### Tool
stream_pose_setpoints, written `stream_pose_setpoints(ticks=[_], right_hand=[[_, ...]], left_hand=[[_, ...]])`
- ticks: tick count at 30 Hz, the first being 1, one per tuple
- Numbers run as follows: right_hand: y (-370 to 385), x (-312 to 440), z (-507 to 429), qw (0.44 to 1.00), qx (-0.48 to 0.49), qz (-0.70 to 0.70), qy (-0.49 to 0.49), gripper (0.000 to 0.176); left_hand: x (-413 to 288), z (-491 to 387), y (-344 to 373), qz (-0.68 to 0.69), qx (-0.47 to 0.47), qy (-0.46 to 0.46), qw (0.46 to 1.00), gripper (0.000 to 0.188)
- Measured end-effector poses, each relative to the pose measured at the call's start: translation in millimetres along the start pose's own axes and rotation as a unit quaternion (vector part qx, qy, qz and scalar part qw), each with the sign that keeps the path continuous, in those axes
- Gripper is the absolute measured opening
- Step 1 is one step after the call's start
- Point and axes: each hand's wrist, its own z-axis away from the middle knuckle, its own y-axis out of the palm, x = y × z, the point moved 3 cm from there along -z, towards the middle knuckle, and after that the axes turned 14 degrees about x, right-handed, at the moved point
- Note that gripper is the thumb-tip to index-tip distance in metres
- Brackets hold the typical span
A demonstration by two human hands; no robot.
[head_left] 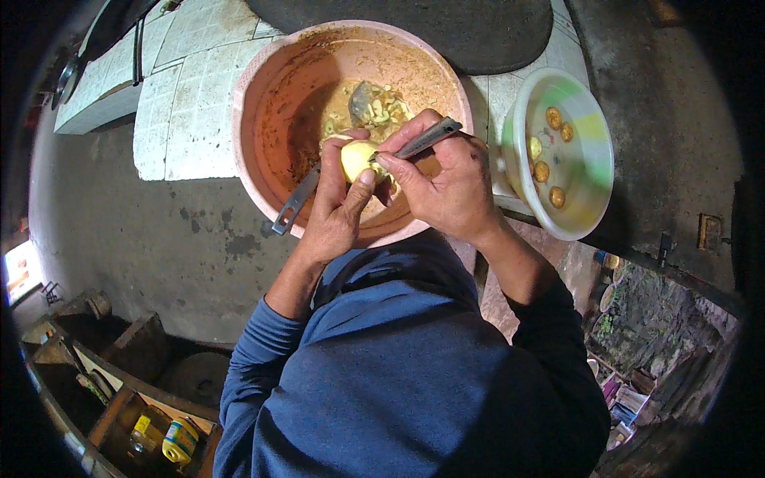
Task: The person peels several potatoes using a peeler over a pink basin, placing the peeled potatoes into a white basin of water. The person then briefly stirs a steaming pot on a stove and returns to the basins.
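My left hand [343, 194] holds a peeled yellow potato [357, 160] over a pink plastic basin [263, 113]. In my right hand [448, 179] is a small metal-handled tool [427, 138], its tip against the potato; the fingers hide whether it is a knife or a peeler. Murky brownish water and pale peelings [379, 110] lie in the basin, with a grey flat piece among them that I cannot identify. Beside my left hand, a slotted metal handle [297, 200] leans across the basin's near rim, its other end hidden.
To the right, a white, green and yellow plastic basin [571, 230] holds several round brown items and a pale one, apparently potatoes. White tiles [197, 113] form a ledge on the left. Bottles [180, 441] lie in a wooden compartment at lower left. A dark rounded slab [418, 30] is behind.
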Motion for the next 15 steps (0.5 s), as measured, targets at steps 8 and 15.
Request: stream_pose_setpoints(ticks=[8,15], right_hand=[[3.7,0.0,3.9,0.999,-0.009,0.036,0.003,0.011],[12.5,-29.6,9.8,0.978,0.038,-0.155,0.134,0.015]], left_hand=[[2.9,1.2,-1.4,-0.055,0.000,-0.004,0.998,0.034],[17.2,8.1,-1.9,0.018,0.009,-0.059,0.998,0.035]])
